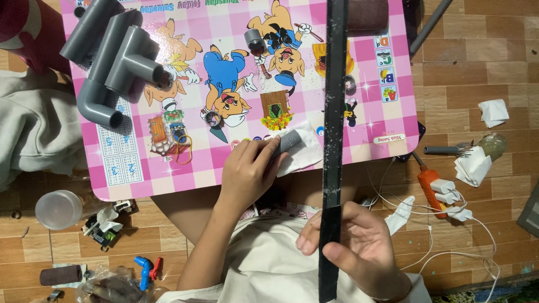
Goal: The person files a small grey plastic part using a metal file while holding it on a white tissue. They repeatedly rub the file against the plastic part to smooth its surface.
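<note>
A long black strip point(333, 140) is pinched near its lower end in the grip of the right hand point(359, 247), its far end reaching across the pink desk point(112, 179); the left hand point(247, 171) is pressed closed on a small grey tube point(292, 140) over white paper point(306, 154) at the desk's near edge. The strip could likely swing into the grey pipes point(112, 56); the tube may roll off that edge. Open room lies mid-desk; the floor at right is crowded by a power strip point(431, 188) and cables.

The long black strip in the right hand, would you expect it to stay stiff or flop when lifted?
Probably stiff: the black strip runs straight across the pink table though the right hand grips only its near end. It looks thin, so likely light. Its speckled surface may give some grip.
</note>
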